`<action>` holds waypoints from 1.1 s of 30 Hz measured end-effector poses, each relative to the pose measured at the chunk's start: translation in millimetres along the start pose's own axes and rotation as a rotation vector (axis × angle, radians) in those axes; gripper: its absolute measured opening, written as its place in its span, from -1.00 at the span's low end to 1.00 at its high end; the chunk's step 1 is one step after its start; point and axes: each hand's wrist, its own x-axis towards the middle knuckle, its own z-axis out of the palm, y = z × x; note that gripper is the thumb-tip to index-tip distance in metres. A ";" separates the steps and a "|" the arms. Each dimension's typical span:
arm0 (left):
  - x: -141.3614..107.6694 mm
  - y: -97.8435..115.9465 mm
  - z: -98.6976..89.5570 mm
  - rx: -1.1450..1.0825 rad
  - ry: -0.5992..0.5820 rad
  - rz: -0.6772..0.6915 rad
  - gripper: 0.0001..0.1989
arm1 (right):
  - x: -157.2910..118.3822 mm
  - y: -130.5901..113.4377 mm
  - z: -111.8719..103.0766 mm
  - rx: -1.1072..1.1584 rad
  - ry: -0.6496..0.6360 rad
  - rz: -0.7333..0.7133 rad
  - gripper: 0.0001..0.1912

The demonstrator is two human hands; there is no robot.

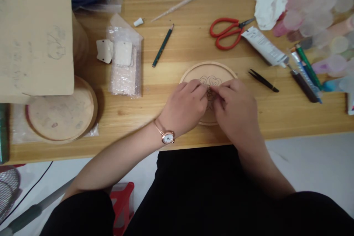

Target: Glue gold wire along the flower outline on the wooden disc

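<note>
Both hands meet over a round wooden plate (190, 72) with a raised rim and a flower outline drawn on it in dark lines. My left hand (186, 107), with a watch (167, 138) on its wrist, has its fingers curled down at the plate's middle. Across from it, my right hand (235, 107) pinches with thumb and forefinger close to the left fingertips. Whatever lies between the fingertips is too small and covered to name. Black tweezers (263, 80) rest on the table right of the plate.
Red-handled scissors (228, 32), a white tube (264, 46) and several paint bottles (315, 18) lie at the right. A green pencil (163, 45) and bubble-wrapped pieces (124, 75) are left of centre. Another round wooden plate (92, 96) sits partly under a cardboard sheet (35, 62).
</note>
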 end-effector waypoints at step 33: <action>-0.2 1.4 2.0 0.093 0.177 0.041 -0.80 | -0.2 -2.4 -9.0 -0.269 -0.161 -0.082 -0.59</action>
